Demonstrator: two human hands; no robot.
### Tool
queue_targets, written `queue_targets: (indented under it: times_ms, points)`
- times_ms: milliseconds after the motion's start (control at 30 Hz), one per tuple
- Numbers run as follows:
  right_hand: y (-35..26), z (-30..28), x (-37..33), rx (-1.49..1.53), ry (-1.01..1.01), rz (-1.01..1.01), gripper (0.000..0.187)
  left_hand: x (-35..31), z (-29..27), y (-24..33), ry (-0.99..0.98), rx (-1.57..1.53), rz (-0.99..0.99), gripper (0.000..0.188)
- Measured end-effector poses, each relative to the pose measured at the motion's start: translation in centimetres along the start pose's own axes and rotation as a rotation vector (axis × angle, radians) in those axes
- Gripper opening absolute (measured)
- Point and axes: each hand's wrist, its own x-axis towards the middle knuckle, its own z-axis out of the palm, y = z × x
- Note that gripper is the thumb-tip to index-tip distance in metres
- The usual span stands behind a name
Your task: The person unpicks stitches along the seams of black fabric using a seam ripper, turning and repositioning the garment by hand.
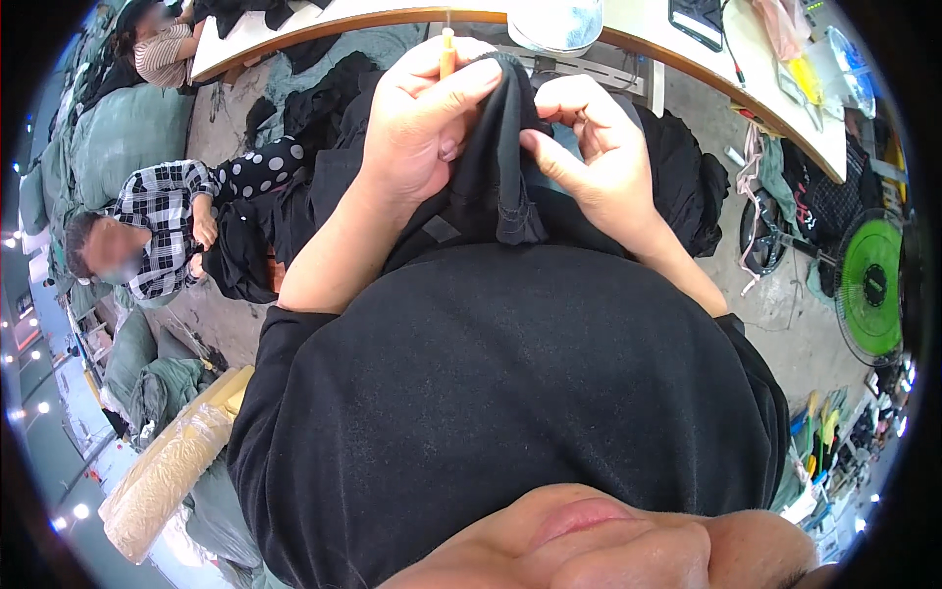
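Both my hands are raised in front of my chest at a piece of black cloth [496, 147] with stitched edges, which hangs down between them. My left hand [422, 113] is closed on its upper part. A slim orange stick-like handle [447, 54] with a thin tip pokes up between that hand's thumb and fingers; its lower end is hidden. On the other side, my right hand [594, 147] has curled fingers and a thumb pinching the cloth's edge. More black fabric [677, 177] lies beneath and beside my hands.
A white table [628, 15] with a wooden edge runs ahead, bearing a round tub [554, 25] and a phone [697, 20]. A green fan [871, 285] stands at right. On the left sits a co-worker in a checked shirt [162, 221], near stuffed sacks [132, 147] and a plastic-wrapped roll [172, 471].
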Motion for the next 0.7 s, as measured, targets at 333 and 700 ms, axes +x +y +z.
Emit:
queue_targets:
  times_ms: [333, 700]
  points:
    - [-1.3, -2.9, 1.9, 0.204, 0.195, 0.029, 0.013, 2.9, -1.7, 0.2, -0.009, 0.458, 0.26, 0.017]
    - [-1.1, -4.6, 6.0, 0.077, 0.315, 0.215, 0.007, 11.7, -1.7, 2.1, -0.123, 0.353, 0.093, 0.03]
